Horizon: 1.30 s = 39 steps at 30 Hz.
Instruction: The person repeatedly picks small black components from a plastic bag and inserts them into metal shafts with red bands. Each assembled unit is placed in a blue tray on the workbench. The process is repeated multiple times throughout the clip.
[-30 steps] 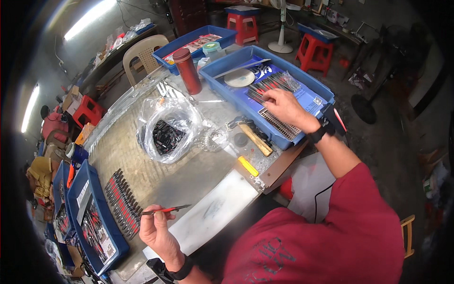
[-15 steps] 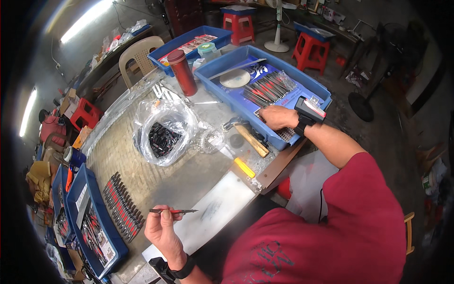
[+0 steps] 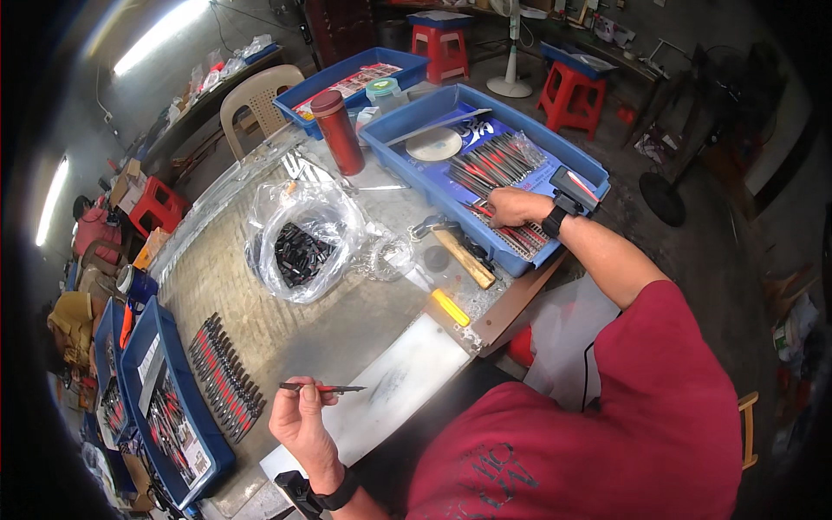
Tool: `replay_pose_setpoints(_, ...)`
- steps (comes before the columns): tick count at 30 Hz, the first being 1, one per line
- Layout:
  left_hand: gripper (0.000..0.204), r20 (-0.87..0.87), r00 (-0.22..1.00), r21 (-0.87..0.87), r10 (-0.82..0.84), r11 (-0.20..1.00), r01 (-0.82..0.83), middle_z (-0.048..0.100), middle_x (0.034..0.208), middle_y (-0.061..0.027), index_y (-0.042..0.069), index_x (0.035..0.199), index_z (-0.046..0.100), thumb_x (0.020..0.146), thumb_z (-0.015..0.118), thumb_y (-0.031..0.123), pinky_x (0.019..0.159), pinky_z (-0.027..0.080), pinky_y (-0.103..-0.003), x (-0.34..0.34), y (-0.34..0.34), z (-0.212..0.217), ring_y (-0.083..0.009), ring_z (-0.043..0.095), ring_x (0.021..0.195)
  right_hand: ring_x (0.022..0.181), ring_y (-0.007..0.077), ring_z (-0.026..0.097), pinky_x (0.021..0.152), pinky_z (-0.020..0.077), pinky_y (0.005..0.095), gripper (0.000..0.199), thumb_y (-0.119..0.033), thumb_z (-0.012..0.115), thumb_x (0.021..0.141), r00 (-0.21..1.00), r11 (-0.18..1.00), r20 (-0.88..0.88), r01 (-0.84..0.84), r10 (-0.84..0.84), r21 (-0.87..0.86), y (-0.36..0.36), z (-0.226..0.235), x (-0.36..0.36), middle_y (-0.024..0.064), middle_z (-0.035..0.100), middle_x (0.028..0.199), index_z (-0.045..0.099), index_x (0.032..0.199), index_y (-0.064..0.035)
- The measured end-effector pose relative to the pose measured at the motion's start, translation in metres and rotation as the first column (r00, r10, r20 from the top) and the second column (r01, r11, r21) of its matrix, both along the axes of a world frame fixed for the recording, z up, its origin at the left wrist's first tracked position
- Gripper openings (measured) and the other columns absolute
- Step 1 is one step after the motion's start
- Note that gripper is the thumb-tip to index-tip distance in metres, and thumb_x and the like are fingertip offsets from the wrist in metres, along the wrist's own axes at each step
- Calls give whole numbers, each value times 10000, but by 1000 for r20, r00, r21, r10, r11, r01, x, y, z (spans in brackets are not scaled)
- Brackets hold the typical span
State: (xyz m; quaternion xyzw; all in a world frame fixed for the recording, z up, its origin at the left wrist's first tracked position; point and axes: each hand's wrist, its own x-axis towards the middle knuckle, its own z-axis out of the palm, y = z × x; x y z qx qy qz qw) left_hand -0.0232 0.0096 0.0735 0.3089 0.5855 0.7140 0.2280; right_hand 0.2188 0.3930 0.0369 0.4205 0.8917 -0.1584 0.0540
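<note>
My left hand [image 3: 302, 424] pinches a slim black-and-red pen-like tool [image 3: 325, 388], its thin dark point aimed right, above a white board [image 3: 381, 403] with a dark smudge. My right hand [image 3: 516, 208] is inside the blue tray [image 3: 579, 156] at the right, fingers bent down and closed among slim pieces. A red piece shows at its fingertips; whether they grip it is partly hidden. Beyond the hand, a row of similar red-and-black tools [image 3: 494, 162] lies on a blue printed sheet. Below it is a grid-like rack [image 3: 526, 243] with more red pieces.
A clear plastic bag [image 3: 334, 208] of small black parts stands mid-table. Near the tray lie a hammer [image 3: 464, 257] and a yellow-handled tool [image 3: 449, 307]. A red-brown cylinder [image 3: 339, 134] stands behind. At left are a row of tools [image 3: 227, 377] and another blue tray [image 3: 221, 464].
My right hand has shifted up and away within the tray, uncovering red pieces in the rack. My left hand has barely moved and still holds the pen-like tool.
</note>
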Motion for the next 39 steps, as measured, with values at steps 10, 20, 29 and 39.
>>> replay_pose_setpoints(10,110,3,1000,-11,15,1000,-15,601,773,-72,-24,926,600,913,620,84,615,493,-261,1,-2,1,-149,592,659,659,342,595,642,461,420,240,-206,651,730,941,988,-327,121,-84,93,-17,39,-2,223,595,713,604,746,29)
replay_pose_setpoints(20,138,38,970,12,-241,971,240,610,784,-33,-44,832,595,922,581,59,622,470,-227,22,14,-6,-87,572,682,694,38,512,611,432,216,156,-119,602,912,687,657,-720,-498,-100,-567,-168,75,-49,-35,578,791,609,1004,7)
replay_pose_setpoints(29,194,317,911,76,-264,965,253,643,762,-55,-32,992,660,926,617,145,627,492,-251,24,0,-13,-119,589,658,777,62,532,684,454,238,217,-160,543,955,730,295,-683,-656,16,-695,-229,40,-87,3,605,897,604,1081,7)
replay_pose_setpoints(39,173,253,958,57,-136,990,126,642,746,-33,-4,873,663,922,626,157,623,480,-237,20,-10,-25,-100,579,653,748,130,595,667,479,274,156,-74,579,912,629,616,-774,-641,80,-458,-262,24,-95,62,646,858,620,1033,16)
